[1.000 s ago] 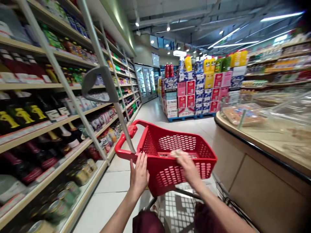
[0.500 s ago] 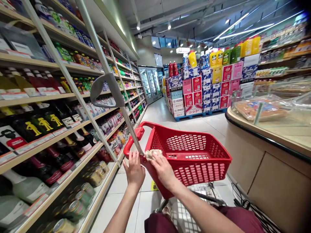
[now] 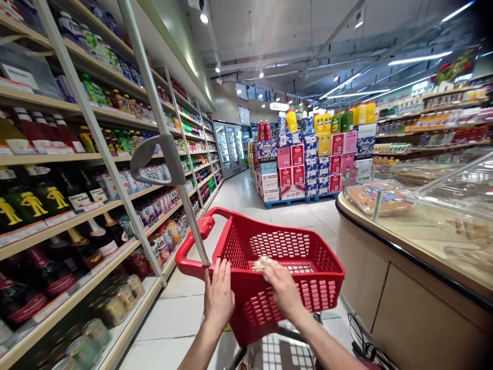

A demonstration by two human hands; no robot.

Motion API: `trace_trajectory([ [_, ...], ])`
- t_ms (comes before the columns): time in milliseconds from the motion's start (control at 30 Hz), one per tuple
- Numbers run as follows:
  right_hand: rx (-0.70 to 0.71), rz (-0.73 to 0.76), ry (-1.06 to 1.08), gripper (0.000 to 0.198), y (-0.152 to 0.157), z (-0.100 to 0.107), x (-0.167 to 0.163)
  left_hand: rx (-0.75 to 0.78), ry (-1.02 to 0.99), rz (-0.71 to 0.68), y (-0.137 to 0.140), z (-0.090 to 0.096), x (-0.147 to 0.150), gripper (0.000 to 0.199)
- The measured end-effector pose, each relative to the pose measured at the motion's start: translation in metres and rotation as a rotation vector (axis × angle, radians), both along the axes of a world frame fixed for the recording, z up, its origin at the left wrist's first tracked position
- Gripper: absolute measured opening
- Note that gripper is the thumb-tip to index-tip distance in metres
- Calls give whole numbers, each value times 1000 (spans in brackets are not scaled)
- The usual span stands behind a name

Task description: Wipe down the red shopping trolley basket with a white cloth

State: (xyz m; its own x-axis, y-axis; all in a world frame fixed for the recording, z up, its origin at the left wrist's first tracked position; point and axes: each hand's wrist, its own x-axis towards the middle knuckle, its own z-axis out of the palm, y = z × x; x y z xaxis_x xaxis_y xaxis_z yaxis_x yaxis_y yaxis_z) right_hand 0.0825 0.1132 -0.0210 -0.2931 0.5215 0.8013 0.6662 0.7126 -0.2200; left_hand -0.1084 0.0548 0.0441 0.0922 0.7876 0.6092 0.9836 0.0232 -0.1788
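Note:
A red plastic shopping basket (image 3: 246,308) with slotted walls is in front of me, with a long grey metal pole and handle (image 3: 157,160) rising at its left end. My left hand (image 3: 219,298) lies against the near-left corner of the basket, fingers stretched out and holding nothing. In my right hand (image 3: 284,289) is a crumpled whitish cloth (image 3: 264,263), pressed at the near rim of the basket. The inside of the basket shows its slotted floor. Part of the cloth is hidden under my fingers.
Shelves of bottles and cans (image 3: 111,205) run along the left. At the right stands a curved counter (image 3: 370,277) with packed food under clear covers, black cables (image 3: 360,329) at its foot. Stacked drink cartons (image 3: 304,169) are ahead, glass-door fridges (image 3: 229,146) beyond.
My right hand has slid the cloth rightward along the near rim. My left hand has moved onto the basket's corner. The view has shifted, so the basket appears lower and further left.

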Motion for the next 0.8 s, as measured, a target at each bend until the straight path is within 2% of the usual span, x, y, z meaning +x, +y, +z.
trace_trajectory([
  [67, -22, -134, 39, 59, 7, -10, 36, -8, -3, 3, -2, -2, 2, 60],
  [133, -48, -218, 93, 61, 8, -14, 43, -6, 0, -7, -4, -8, 7, 61],
  [267, -19, -47, 0, 69, -1, -11, 5, 13, 37, -21, -4, -21, 15, 64],
  [333, 5, -26, -32, 70, -2, -13, 7, 12, 62, -26, -4, -24, 13, 66],
  [467, -33, -223, 62, 79, 5, -29, 65, 12, 86, -21, -2, -26, 11, 68],
  [533, -34, -308, 129, 82, 6, -34, 78, 5, 76, -9, 1, -27, 16, 67],
  [600, -19, -291, 121, 80, 4, -37, 71, -33, 86, -33, 6, -28, 23, 65],
  [700, 9, -143, 10, 70, 3, -41, 55, -91, 105, -67, 10, -28, 30, 64],
  [767, 0, -128, 0, 64, 8, -45, 66, -110, 107, -77, 9, -27, 32, 63],
  [800, -17, -171, 27, 62, 12, -48, 78, -118, 110, -86, 9, -27, 32, 63],
])
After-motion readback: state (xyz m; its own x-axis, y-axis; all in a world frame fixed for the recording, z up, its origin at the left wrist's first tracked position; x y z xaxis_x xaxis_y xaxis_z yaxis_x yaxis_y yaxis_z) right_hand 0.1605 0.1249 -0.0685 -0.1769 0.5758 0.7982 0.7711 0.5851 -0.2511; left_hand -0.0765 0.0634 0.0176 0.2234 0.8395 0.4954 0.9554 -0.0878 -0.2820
